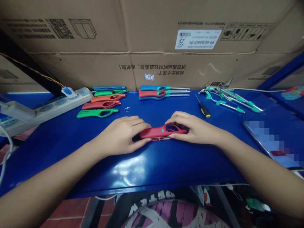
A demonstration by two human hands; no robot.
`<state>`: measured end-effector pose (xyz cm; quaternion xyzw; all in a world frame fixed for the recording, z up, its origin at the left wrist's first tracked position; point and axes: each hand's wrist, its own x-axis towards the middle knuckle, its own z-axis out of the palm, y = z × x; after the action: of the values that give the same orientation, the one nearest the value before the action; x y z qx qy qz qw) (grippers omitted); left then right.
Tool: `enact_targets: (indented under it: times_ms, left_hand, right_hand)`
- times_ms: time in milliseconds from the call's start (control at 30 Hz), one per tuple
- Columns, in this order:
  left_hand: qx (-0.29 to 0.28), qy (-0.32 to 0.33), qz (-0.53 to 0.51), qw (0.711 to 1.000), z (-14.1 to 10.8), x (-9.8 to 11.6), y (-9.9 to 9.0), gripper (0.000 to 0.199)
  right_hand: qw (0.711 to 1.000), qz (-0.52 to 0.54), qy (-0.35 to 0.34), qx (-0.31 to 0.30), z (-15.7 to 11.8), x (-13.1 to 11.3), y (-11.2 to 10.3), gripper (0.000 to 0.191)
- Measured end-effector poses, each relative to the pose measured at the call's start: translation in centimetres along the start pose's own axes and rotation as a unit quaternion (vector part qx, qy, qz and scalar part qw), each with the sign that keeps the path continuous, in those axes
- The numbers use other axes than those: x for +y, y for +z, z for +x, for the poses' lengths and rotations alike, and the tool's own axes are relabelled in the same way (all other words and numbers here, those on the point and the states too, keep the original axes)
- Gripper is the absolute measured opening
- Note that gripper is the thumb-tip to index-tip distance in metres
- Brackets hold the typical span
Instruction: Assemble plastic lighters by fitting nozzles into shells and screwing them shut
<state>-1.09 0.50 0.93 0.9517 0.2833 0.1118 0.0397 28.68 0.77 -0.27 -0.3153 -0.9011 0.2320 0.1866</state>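
Observation:
A red lighter casing [155, 131] lies sideways over the blue table, its two halves slightly parted along the near edge, where thin wires or metal parts show. My left hand [123, 134] grips its left end between thumb and fingers. Around the right end, by the trigger loop, my right hand [193, 128] holds it with thumb and fingers. A small teal piece shows in the casing's opening. No metal tube sticks out of this casing.
Several coloured casings [102, 113] lie at the back left beside a white power strip [53, 109]. Lighters with metal tubes [152, 94] lie at back centre. A screwdriver [204, 109], taped metal tubes [228, 104] and a phone [273, 145] are on the right. Cardboard [95, 66] stands behind.

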Motion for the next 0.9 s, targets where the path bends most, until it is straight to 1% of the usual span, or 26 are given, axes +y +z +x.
enact_targets:
  times_ms: [167, 500, 733, 800, 900]
  left_hand:
    - [-0.033, -0.005, 0.008, 0.999, 0.0, 0.0, 0.6, 0.027]
    - [-0.039, -0.003, 0.007, 0.999, -0.1, -0.1, 0.9, 0.028]
    - [-0.043, -0.054, -0.049, 0.996, 0.0, 0.2, 0.9, 0.026]
    - [-0.039, -0.056, -0.039, 0.997, 0.0, 0.5, 1.0, 0.023]
    - [-0.026, -0.043, -0.004, 0.999, 0.1, 0.9, 1.4, 0.021]
  right_hand:
    - [1.0, -0.011, -0.003, -0.024, 0.1, 0.2, 0.4, 0.036]
    - [0.999, -0.034, -0.004, -0.035, 0.2, 0.2, 0.8, 0.034]
    - [0.998, -0.055, 0.0, -0.038, 0.3, 0.1, 0.8, 0.035]
    - [0.996, -0.082, -0.002, -0.043, 0.3, 0.0, 0.8, 0.036]
    - [0.987, -0.151, -0.008, -0.045, 0.2, -0.2, 0.8, 0.037]
